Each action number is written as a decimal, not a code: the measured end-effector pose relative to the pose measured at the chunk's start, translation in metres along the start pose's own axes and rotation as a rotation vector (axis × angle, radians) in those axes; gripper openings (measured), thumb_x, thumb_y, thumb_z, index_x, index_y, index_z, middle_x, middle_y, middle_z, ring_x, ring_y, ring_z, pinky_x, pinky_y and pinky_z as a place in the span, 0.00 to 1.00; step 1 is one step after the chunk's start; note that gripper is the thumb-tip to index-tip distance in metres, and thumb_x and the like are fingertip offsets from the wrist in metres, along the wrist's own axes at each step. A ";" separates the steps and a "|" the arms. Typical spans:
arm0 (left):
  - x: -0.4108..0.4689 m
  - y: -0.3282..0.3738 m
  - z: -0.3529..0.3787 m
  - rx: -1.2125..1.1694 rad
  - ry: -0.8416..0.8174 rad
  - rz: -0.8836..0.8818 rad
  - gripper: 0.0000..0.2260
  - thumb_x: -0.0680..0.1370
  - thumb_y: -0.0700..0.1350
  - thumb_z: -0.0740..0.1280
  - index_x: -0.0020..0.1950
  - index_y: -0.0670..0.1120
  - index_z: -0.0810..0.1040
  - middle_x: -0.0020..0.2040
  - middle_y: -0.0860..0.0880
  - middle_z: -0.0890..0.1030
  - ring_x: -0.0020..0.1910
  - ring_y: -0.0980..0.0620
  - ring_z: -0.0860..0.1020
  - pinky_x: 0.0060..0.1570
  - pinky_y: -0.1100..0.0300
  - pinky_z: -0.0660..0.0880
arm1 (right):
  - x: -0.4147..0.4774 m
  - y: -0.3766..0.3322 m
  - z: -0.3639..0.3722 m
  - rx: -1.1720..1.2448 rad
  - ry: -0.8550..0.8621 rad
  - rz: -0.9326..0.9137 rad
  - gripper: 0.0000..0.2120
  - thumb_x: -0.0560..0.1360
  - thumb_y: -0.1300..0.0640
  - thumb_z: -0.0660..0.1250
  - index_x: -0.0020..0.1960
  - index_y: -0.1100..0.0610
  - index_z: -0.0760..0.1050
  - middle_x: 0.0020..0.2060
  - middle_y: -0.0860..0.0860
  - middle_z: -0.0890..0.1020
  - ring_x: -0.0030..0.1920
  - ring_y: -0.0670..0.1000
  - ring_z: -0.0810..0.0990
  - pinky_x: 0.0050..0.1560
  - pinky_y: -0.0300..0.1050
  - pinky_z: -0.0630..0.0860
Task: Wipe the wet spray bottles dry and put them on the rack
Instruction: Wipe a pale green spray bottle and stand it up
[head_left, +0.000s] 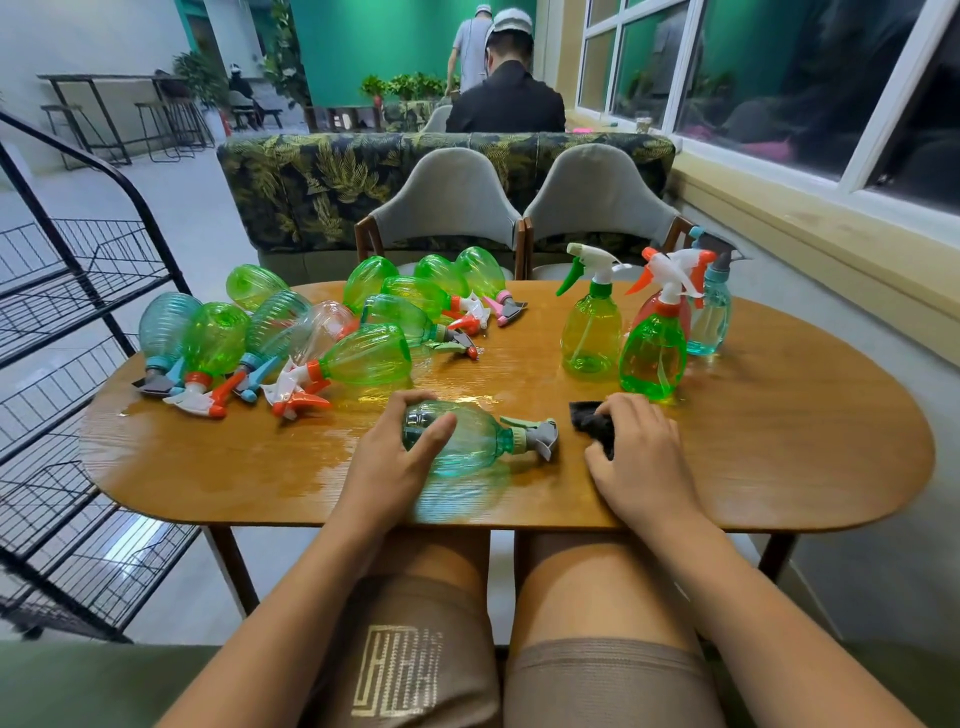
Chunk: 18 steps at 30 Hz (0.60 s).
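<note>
1. Two hands are on the table (779, 457), both near its near edge.
2. Left grip (400, 457): fingers curled round the base end of a teal-green spray bottle (472, 441), thumb across its body, so it is holding the bottle.
3. That bottle lies on its side on the table, near-centre, with its grey trigger head pointing right.
4. Right grip (641, 452): fingers curled over a dark cloth (589, 422), holding it down on the table just right of the bottle's trigger head. Cloth and bottle are not touching.
5. Wet sheen (332, 452) on the table top around and left of the held bottle.
6. Many more spray bottles lie on their sides in a heap (311, 332) across the far-left part of the table. Most are green, a few bluish, one clear.
7. Upright group, far right: green bottle with green trigger (590, 327), green bottle with orange trigger (653, 364), blue bottle (710, 317). A reddish one sits behind them, mostly hidden.
8. Black wire rack (78, 291) stands on the floor left of the table. No bottles show on its shelves.
9. Two grey chairs (441, 202) at the table's far side.
</note>
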<state>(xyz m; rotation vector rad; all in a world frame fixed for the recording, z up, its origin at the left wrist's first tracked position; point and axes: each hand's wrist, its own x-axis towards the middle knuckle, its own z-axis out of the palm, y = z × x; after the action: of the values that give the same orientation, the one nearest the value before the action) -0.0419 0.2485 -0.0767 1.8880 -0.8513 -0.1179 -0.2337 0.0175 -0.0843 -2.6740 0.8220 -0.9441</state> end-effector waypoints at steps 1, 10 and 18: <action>0.000 0.000 -0.001 -0.008 -0.002 -0.007 0.26 0.74 0.79 0.62 0.66 0.66 0.71 0.58 0.54 0.84 0.55 0.53 0.84 0.56 0.50 0.79 | 0.001 -0.001 -0.001 -0.019 0.006 -0.029 0.20 0.70 0.59 0.73 0.61 0.53 0.76 0.61 0.52 0.78 0.64 0.58 0.76 0.65 0.57 0.71; -0.004 0.011 -0.008 -0.128 0.008 -0.082 0.22 0.76 0.73 0.63 0.63 0.61 0.76 0.53 0.56 0.86 0.49 0.64 0.83 0.46 0.58 0.76 | 0.009 -0.027 -0.008 0.206 -0.188 -0.394 0.20 0.79 0.49 0.72 0.69 0.49 0.78 0.63 0.45 0.82 0.67 0.49 0.77 0.68 0.57 0.72; -0.005 0.011 -0.015 -0.368 0.010 -0.136 0.22 0.77 0.70 0.68 0.65 0.59 0.78 0.57 0.49 0.86 0.55 0.52 0.86 0.49 0.57 0.80 | 0.018 -0.035 -0.007 0.374 -0.151 -0.355 0.13 0.81 0.51 0.72 0.65 0.49 0.81 0.55 0.43 0.84 0.57 0.44 0.80 0.58 0.46 0.78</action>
<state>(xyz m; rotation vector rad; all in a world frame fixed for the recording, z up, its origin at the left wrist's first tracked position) -0.0445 0.2601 -0.0615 1.5958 -0.6431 -0.3261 -0.2115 0.0363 -0.0574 -2.5527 0.1192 -0.8496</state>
